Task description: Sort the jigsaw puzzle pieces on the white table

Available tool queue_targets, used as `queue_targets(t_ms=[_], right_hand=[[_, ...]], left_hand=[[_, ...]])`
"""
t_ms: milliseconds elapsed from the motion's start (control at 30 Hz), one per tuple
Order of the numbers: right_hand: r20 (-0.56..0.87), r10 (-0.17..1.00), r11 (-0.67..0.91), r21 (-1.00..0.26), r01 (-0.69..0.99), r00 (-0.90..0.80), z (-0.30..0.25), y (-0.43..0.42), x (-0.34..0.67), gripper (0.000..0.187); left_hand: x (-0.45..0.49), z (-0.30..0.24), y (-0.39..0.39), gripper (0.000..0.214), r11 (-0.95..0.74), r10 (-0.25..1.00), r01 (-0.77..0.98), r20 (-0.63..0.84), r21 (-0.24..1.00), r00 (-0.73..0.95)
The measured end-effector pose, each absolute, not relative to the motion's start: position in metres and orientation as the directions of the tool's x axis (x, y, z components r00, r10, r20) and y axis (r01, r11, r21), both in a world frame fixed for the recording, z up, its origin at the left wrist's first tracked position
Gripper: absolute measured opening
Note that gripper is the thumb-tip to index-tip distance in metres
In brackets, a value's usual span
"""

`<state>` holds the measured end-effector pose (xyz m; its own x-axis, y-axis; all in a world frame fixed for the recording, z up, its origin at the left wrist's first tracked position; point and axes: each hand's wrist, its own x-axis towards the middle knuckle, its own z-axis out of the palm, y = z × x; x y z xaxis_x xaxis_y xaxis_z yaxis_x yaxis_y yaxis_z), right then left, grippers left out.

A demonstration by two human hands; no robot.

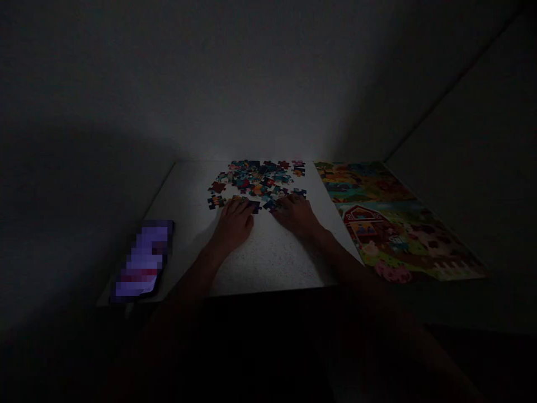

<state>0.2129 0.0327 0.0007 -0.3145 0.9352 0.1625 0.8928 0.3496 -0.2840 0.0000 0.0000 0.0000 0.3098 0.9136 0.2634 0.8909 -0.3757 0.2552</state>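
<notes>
Several loose jigsaw pieces point(260, 180) lie scattered at the far side of a white table point(268, 263), lit in a dark room. My left hand point(235, 223) rests palm down at the near edge of the pile, fingers spread over a few pieces. My right hand point(296, 214) lies palm down beside it, fingertips on pieces at the pile's right front. Neither hand lifts anything that I can make out.
A colourful farm picture sheet point(390, 224) with a red barn lies to the right of the table top. A lit phone point(145, 260) sits at the table's near left corner. Grey walls close in behind and at the right.
</notes>
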Motion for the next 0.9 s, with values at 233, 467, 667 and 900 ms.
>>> queue_targets(t_ms=[233,467,667,900], right_hand=[[0.222,0.95,0.289,-0.343,0.894,-0.222,-0.018,0.056,0.224,0.048],[0.27,0.895,0.426,-0.282,0.86,-0.355,-0.015,0.032,0.212,0.038],[0.207,0.925,0.367,-0.275,0.889,-0.318,-0.002,0.004,0.203,0.022],[0.275,0.936,0.303,-0.313,0.9,-0.219,-0.004,-0.005,0.206,0.029]], left_hand=[[-0.01,-0.013,-0.075,0.04,-0.417,0.894,0.895,0.248,0.158,0.373],[-0.03,-0.01,-0.08,0.044,-0.332,0.918,0.9,0.316,0.283,0.239],[-0.026,-0.009,-0.082,0.034,-0.294,0.932,0.905,0.303,0.307,0.2],[-0.032,-0.006,-0.088,0.047,-0.284,0.943,0.888,0.275,0.361,0.19]])
